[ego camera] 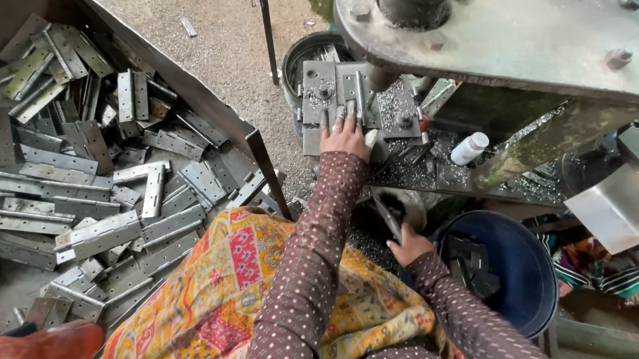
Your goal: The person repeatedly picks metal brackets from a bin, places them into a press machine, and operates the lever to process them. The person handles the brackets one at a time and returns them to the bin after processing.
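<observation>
My left hand [343, 134] reaches forward onto the bed of a metal press [503, 24]. Its fingers lie spread on a grey hinge plate [343, 88] set on the fixture there, pressing it down. Lower down, my right hand [408, 245] is curled between the press bed and a blue bucket [525, 277]. It touches the lower edge of a curved grey metal piece [390, 206], and its fingers are hidden. Both arms wear brown dotted sleeves.
A big metal bin [201, 98] at the left holds several grey hinge plates [98, 232]. Metal shavings and a white bottle [469, 148] lie on the press bed. Dark metal pieces sit in the blue bucket. A patterned orange cloth [216, 307] covers my lap.
</observation>
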